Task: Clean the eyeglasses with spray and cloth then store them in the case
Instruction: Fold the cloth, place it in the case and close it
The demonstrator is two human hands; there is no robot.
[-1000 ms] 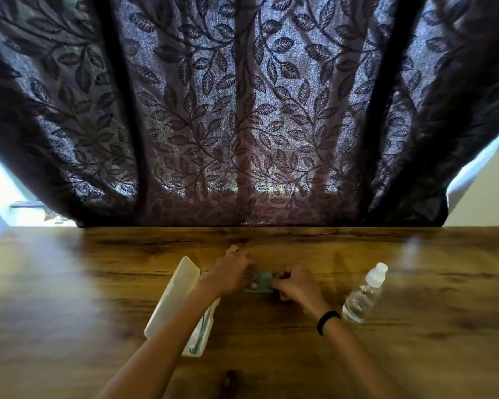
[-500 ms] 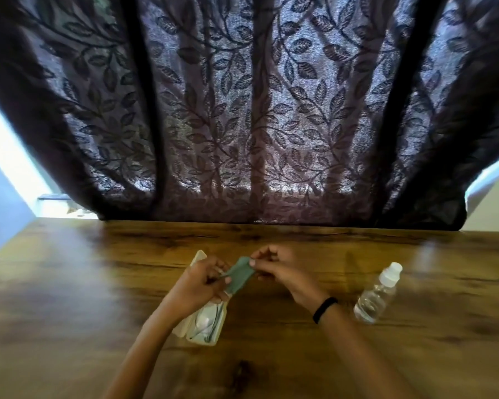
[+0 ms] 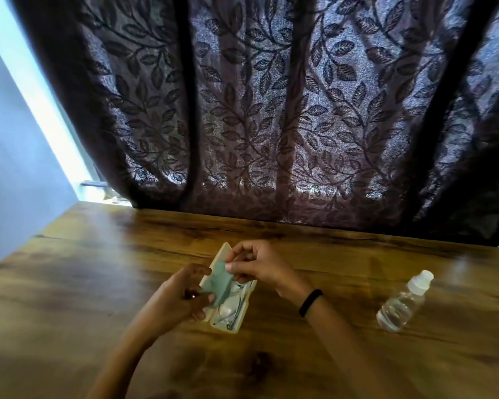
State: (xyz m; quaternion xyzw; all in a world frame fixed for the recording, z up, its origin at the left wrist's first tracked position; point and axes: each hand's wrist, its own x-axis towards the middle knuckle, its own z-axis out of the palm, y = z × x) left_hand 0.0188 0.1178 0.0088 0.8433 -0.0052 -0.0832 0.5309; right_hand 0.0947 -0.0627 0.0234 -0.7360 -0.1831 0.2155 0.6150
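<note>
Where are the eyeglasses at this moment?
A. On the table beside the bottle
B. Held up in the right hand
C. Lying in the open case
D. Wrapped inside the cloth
C: the eyeglasses lie in the open case, while both hands hold the cloth over it; the bottle stands apart to the right.

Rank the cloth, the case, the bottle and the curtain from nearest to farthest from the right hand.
1. Cloth: pinched in the right hand.
2. Case: open, just below that hand.
3. Bottle: standing off to the right.
4. Curtain: behind the table's far edge.
</note>
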